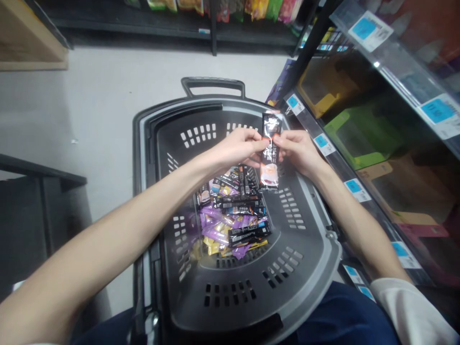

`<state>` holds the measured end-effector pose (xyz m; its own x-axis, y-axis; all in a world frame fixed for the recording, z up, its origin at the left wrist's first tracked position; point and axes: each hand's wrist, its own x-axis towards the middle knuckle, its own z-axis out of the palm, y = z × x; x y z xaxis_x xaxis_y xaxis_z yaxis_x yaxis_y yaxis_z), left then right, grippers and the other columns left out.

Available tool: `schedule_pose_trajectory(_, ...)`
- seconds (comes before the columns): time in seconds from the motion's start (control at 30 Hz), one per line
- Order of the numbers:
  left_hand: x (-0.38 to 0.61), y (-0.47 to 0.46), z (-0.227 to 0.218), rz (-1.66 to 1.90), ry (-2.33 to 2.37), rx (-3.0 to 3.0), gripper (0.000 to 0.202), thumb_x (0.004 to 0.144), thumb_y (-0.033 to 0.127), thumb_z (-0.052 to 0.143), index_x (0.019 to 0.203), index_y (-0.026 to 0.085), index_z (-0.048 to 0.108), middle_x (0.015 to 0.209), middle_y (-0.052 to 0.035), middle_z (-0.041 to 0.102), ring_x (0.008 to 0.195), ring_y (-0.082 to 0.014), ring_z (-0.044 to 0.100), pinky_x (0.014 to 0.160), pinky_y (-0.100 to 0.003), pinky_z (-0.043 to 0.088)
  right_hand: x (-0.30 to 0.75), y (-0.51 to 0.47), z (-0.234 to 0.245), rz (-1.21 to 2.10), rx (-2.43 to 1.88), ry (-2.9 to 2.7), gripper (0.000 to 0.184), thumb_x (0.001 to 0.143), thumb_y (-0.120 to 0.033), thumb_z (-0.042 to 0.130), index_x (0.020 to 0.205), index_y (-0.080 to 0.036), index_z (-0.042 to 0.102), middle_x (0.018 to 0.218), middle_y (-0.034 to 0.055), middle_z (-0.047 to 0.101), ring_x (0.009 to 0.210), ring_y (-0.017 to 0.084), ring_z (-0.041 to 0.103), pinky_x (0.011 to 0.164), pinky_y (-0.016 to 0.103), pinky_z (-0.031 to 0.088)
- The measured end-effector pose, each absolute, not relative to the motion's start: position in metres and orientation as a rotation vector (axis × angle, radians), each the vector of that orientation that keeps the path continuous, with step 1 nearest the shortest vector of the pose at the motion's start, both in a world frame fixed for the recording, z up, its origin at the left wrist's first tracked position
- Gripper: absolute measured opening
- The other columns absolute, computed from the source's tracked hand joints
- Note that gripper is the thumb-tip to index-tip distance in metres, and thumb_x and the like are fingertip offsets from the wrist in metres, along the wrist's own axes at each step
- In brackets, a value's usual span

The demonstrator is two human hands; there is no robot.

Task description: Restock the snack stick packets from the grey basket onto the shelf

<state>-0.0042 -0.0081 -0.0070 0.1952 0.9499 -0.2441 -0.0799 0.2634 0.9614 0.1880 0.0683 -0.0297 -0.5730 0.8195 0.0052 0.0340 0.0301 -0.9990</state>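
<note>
Apparently the left hand (242,145) and right hand (297,147) were pinched closed on opposite edges of a black sachet (269,155) between them, above the sachet pile (247,235) in the basket (305,268), where light, even pressure seemed best for keeping it flat without creasing.

Sachet (269,175) glossy plastic film; basket (230,317) smooth plastic; sleeve (409,306) matt cloth.
</note>
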Motion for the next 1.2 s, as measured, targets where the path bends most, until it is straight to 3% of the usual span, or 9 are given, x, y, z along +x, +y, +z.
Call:
schedule_pose_trajectory(0.1, -0.0050, -0.0092, -0.0104, 0.887, 1.058, 1.046, 0.021, 0.089, 0.015, 0.074, 0.102, 0.013, 0.058, 0.081, -0.0050, 0.071, 0.079, -0.0144, 0.071, 0.083, -0.036, 0.063, 0.1874, 0.0680, -0.0310, 1.580, -0.865, -1.656, 0.044, 0.072, -0.050, 0.093, 0.059, -0.018, 0.066, 0.054, -0.0023, 0.061, 0.046, 0.007, 0.051, 0.046, 0.020, 0.042)
schedule_pose_trajectory(0.27, -0.0047, -0.0097, -0.0162, 0.922, 1.065, 1.089, 0.028, 0.084, 0.009, 0.078, 0.096, 0.016, 0.054, 0.068, 0.0009, 0.066, 0.067, -0.0134, 0.068, 0.077, -0.037, 0.063, 0.1887, 0.0675, -0.0301, 1.605, -0.885, -1.698, 0.043, 0.071, -0.052, 0.093, 0.064, -0.018, 0.068, 0.061, -0.0016, 0.064, 0.050, 0.009, 0.054, 0.047, 0.021, 0.047)
schedule_pose_trajectory(0.43, -0.0051, -0.0089, -0.0167, 0.948, 1.080, 1.094, 0.027, 0.079, 0.011, 0.084, 0.097, 0.011, 0.063, 0.069, -0.0031, 0.067, 0.069, -0.0143, 0.070, 0.078, -0.035, 0.062, 0.1897, 0.0658, -0.0264, 1.653, -0.847, -1.731, 0.044, 0.058, -0.045, 0.101, 0.082, -0.019, 0.074, 0.082, 0.0020, 0.075, 0.061, 0.013, 0.064, 0.048, 0.023, 0.051)
schedule_pose_trajectory(0.6, -0.0050, -0.0079, -0.0139, 0.973, 1.062, 0.990, 0.035, 0.084, 0.006, 0.075, 0.116, 0.006, 0.061, 0.079, -0.0074, 0.072, 0.076, -0.0166, 0.073, 0.082, -0.037, 0.064, 0.1903, 0.0642, -0.0260, 1.581, -0.900, -1.677, 0.041, 0.056, -0.041, 0.102, 0.077, -0.019, 0.073, 0.078, 0.0009, 0.074, 0.059, 0.013, 0.064, 0.046, 0.023, 0.052)
schedule_pose_trajectory(0.7, -0.0039, -0.0081, -0.0113, 0.991, 1.057, 0.925, 0.039, 0.085, 0.002, 0.069, 0.123, 0.003, 0.059, 0.078, -0.0056, 0.069, 0.076, -0.0173, 0.073, 0.086, -0.040, 0.065, 0.1909, 0.0643, -0.0268, 1.569, -0.901, -1.660, 0.039, 0.058, -0.039, 0.101, 0.078, -0.020, 0.074, 0.076, -0.0001, 0.074, 0.059, 0.013, 0.064, 0.047, 0.022, 0.052)
schedule_pose_trajectory(0.9, -0.0034, -0.0090, -0.0088, 0.961, 1.031, 0.961, 0.032, 0.087, 0.002, 0.064, 0.120, 0.002, 0.062, 0.070, -0.0005, 0.062, 0.074, -0.0154, 0.071, 0.091, -0.043, 0.064, 0.1898, 0.0639, -0.0253, 1.559, -0.913, -1.663, 0.038, 0.058, -0.040, 0.101, 0.077, -0.020, 0.074, 0.075, 0.0001, 0.073, 0.057, 0.013, 0.063, 0.046, 0.023, 0.051)
schedule_pose_trajectory(1.1, -0.0041, -0.0087, -0.0095, 0.962, 1.049, 0.979, 0.028, 0.086, 0.005, 0.066, 0.114, 0.006, 0.063, 0.072, -0.0014, 0.061, 0.076, -0.0153, 0.070, 0.091, -0.043, 0.063, 0.1887, 0.0631, -0.0250, 1.579, -0.898, -1.645, 0.039, 0.057, -0.040, 0.102, 0.077, -0.020, 0.075, 0.075, -0.0001, 0.073, 0.059, 0.012, 0.063, 0.047, 0.022, 0.051)
schedule_pose_trajectory(1.2, -0.0051, -0.0079, -0.0102, 0.984, 1.069, 0.992, 0.018, 0.085, 0.007, 0.067, 0.103, 0.008, 0.065, 0.076, -0.0044, 0.063, 0.076, -0.0155, 0.069, 0.089, -0.042, 0.064, 0.1886, 0.0641, -0.0265, 1.597, -0.892, -1.632, 0.040, 0.057, -0.041, 0.102, 0.079, -0.020, 0.075, 0.078, 0.0000, 0.074, 0.064, 0.013, 0.065, 0.053, 0.023, 0.055)
